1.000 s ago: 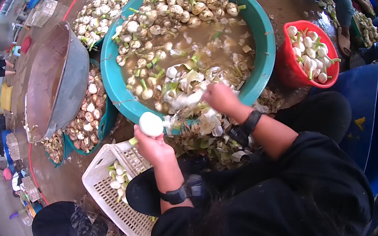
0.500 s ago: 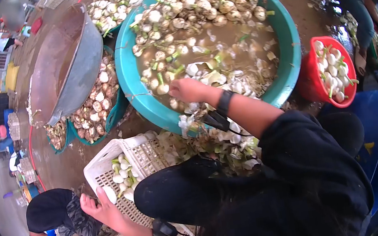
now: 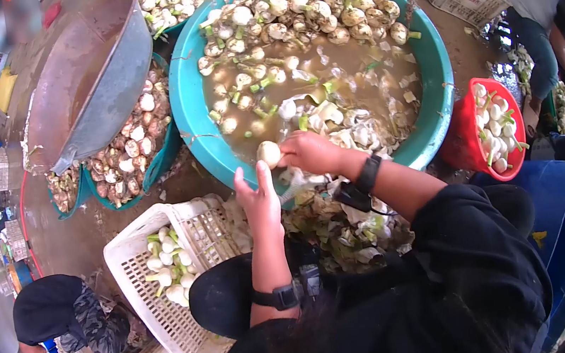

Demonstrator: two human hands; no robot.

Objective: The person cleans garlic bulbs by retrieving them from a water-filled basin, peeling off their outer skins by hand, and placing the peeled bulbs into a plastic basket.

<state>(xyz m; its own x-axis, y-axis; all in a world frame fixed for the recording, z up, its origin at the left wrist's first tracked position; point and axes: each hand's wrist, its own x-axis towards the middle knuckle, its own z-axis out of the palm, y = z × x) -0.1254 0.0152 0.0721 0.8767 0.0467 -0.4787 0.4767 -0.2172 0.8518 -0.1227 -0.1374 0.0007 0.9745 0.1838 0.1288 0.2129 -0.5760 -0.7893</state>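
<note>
Over the near rim of a teal tub [image 3: 192, 128] is a pale round bulb [image 3: 268, 155], onion- or garlic-like. My right hand [image 3: 313, 152] pinches its right side, with the fingers closed. From below, my left hand [image 3: 260, 204] comes up beside the bulb, thumb and fingers apart, one tip at its lower edge; the other fingers are partly hidden. Muddy water in the tub holds floating peels and a heap of unpeeled bulbs [image 3: 340, 15] at the far side. Cleaned white bulbs with green stems [image 3: 169, 263] lie in a white plastic crate [image 3: 130, 268] left of my knee.
A red bucket [image 3: 458, 128] of clean bulbs stands right of the tub. Peel scraps [image 3: 346, 229] pile below the rim. On the left are a large metal basin [image 3: 108, 99] and teal baskets of brownish bulbs [image 3: 134, 157]. Other people crouch at lower left and upper right.
My right hand has moved from the tub's water toward me, bringing a bulb. My left hand has swung from over the crate up and right to meet it.
</note>
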